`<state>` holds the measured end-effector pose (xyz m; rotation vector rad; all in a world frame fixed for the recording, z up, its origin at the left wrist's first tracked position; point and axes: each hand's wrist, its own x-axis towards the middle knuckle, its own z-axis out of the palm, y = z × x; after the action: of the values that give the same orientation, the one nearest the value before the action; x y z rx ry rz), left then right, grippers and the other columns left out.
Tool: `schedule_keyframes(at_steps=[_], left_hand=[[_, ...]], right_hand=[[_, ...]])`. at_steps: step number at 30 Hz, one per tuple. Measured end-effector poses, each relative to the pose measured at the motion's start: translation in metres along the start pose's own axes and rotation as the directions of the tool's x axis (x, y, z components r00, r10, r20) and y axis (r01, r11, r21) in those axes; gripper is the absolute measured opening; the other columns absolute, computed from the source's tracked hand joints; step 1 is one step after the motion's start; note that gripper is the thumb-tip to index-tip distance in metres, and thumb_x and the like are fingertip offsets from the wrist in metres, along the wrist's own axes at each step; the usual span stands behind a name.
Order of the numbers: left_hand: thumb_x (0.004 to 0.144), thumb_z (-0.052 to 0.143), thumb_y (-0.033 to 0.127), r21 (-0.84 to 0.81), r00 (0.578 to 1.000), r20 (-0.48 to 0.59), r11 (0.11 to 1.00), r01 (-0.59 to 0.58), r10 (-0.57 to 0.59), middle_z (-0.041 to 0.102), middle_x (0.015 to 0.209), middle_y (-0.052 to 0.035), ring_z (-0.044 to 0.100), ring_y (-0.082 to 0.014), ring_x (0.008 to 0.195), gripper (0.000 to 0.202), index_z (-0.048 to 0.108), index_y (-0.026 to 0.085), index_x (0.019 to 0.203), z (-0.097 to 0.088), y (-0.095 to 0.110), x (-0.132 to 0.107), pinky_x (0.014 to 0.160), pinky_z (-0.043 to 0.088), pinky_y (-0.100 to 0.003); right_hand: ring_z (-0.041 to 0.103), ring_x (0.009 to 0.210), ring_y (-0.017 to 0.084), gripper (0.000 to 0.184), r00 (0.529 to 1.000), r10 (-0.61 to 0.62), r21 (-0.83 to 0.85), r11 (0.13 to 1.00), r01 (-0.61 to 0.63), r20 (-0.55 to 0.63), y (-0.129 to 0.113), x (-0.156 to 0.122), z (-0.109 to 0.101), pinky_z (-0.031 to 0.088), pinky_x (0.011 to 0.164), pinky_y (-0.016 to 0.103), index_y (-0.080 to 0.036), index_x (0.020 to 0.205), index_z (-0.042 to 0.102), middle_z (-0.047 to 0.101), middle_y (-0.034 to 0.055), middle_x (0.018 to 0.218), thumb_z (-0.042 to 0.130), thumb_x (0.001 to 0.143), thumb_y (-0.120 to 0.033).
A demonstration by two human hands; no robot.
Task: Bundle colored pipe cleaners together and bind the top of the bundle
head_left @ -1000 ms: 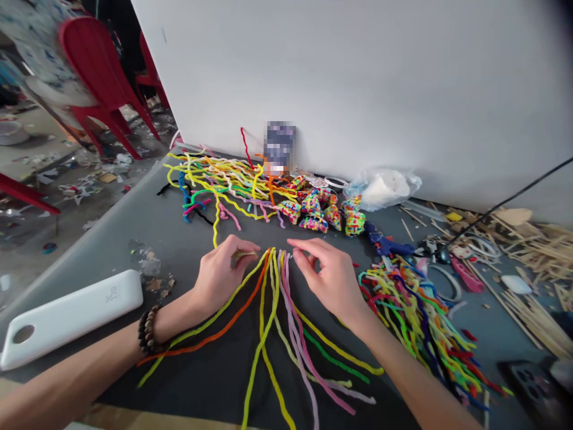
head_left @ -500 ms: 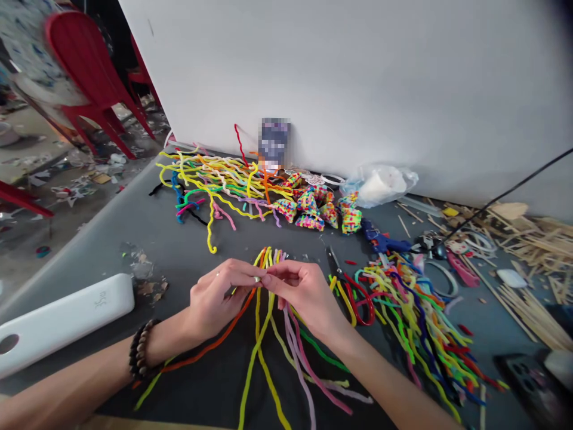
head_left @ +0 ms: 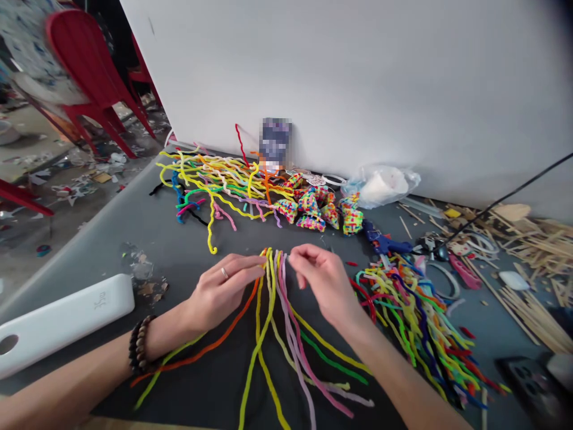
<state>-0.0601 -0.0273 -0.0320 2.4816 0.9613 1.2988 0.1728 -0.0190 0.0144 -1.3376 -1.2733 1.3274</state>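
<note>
Several coloured pipe cleaners (head_left: 273, 310) lie fanned out on the dark table (head_left: 116, 239), their far ends gathered together in front of me. My left hand (head_left: 219, 289), with a ring and a bead bracelet, rests on the left side of the gathered ends, fingers stretched over the orange and yellow strands. My right hand (head_left: 320, 280) is just right of the ends, thumb and forefinger pinched on the tip of a pale pink strand.
A tangle of pipe cleaners (head_left: 215, 176) and woven coloured pieces (head_left: 313, 212) lie at the back. Another pile (head_left: 416, 310) sits at the right by a blue glue gun (head_left: 385, 242). A white case (head_left: 62, 322) lies left, wooden sticks (head_left: 537, 251) far right, red chairs (head_left: 85, 65) beyond.
My hands, pinched together over the gathered ends half a second ago, have drawn apart, with the left one flattening onto the strands. The scissors by my right hand are now hidden.
</note>
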Motion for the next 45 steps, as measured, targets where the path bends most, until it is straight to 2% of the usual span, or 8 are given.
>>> schedule_keyframes(at_steps=[3,8,12,15,22,29,36,45], left_hand=[[0.096,0.048,-0.003,0.074,1.0,0.008,0.997,0.002,-0.003,0.075,0.127,-0.0056,0.072,-0.0167,0.109,0.049,0.067,0.027,0.129,-0.008,-0.019,0.008,0.097,0.06,-0.032],[0.088,0.034,-0.008,0.127,0.988,0.148,0.989,-0.071,0.052,0.072,0.135,-0.0041,0.067,-0.0197,0.114,0.072,0.063,0.03,0.142,-0.021,-0.041,0.017,0.1,0.059,-0.038],[0.092,0.035,-0.004,0.211,0.968,0.242,0.97,-0.123,0.07,0.07,0.137,-0.0061,0.064,-0.0226,0.117,0.073,0.051,0.029,0.155,-0.021,-0.045,0.014,0.104,0.056,-0.041],[0.099,0.037,0.002,0.283,0.947,0.314,0.944,-0.169,0.076,0.07,0.136,-0.0076,0.063,-0.0243,0.12,0.065,0.045,0.029,0.158,-0.019,-0.047,0.012,0.105,0.053,-0.042],[0.103,0.037,0.008,0.285,0.927,0.37,0.942,-0.177,0.063,0.061,0.148,-0.0088,0.053,-0.0289,0.136,0.055,0.054,0.031,0.151,-0.016,-0.059,0.007,0.108,0.051,-0.047],[0.105,0.044,0.012,0.33,0.936,0.347,0.927,-0.179,0.057,0.06,0.148,-0.0106,0.052,-0.0303,0.137,0.051,0.053,0.03,0.151,-0.014,-0.058,0.003,0.108,0.05,-0.048],[0.106,0.043,0.012,0.351,0.914,0.4,0.909,-0.225,0.072,0.061,0.146,-0.0135,0.051,-0.0306,0.136,0.042,0.058,0.021,0.144,-0.014,-0.057,0.005,0.105,0.052,-0.048],[0.105,0.045,0.009,0.494,0.892,0.427,0.787,-0.369,0.15,0.067,0.138,-0.0117,0.054,-0.0277,0.129,0.032,0.066,0.013,0.129,-0.006,-0.046,0.011,0.099,0.05,-0.039]], right_hand=[[0.045,0.05,0.01,0.024,0.991,-0.03,-0.063,0.998,0.022,-0.13,0.002,0.018,-0.025,0.036,0.055,0.024,-0.019,0.08,0.069,0.053,-0.0061,0.057,0.072,0.083,-0.043],[0.049,0.047,0.012,0.022,0.987,0.016,-0.324,0.944,-0.067,-0.157,0.011,0.03,-0.047,0.034,0.054,0.026,-0.02,0.077,0.071,0.054,-0.0055,0.051,0.069,0.081,-0.041],[0.057,0.05,0.015,0.018,0.983,-0.016,-0.534,0.841,-0.084,-0.18,0.013,0.027,-0.043,0.039,0.058,0.027,-0.022,0.074,0.071,0.065,-0.0029,0.059,0.066,0.081,-0.039],[0.061,0.052,0.016,0.018,0.984,-0.024,-0.591,0.802,-0.088,-0.178,0.012,0.027,-0.038,0.041,0.06,0.028,-0.023,0.074,0.071,0.069,-0.0018,0.062,0.065,0.08,-0.038],[0.067,0.065,0.018,0.018,0.989,-0.042,-0.664,0.745,-0.062,-0.141,0.019,0.03,-0.033,0.04,0.065,0.028,-0.024,0.074,0.072,0.073,-0.0011,0.069,0.063,0.082,-0.037],[0.069,0.071,0.019,0.014,0.984,-0.056,-0.728,0.68,-0.084,-0.166,0.022,0.029,-0.026,0.039,0.066,0.028,-0.025,0.076,0.072,0.075,-0.0015,0.072,0.065,0.083,-0.034],[0.068,0.07,0.019,0.013,0.982,-0.081,-0.802,0.591,-0.09,-0.17,0.025,0.03,-0.021,0.034,0.063,0.028,-0.025,0.077,0.072,0.075,-0.0022,0.071,0.065,0.085,-0.032],[0.067,0.069,0.018,0.012,0.982,-0.061,-0.84,0.529,-0.12,-0.179,0.026,0.032,-0.02,0.032,0.061,0.028,-0.025,0.073,0.071,0.074,-0.0023,0.07,0.068,0.083,-0.031]])
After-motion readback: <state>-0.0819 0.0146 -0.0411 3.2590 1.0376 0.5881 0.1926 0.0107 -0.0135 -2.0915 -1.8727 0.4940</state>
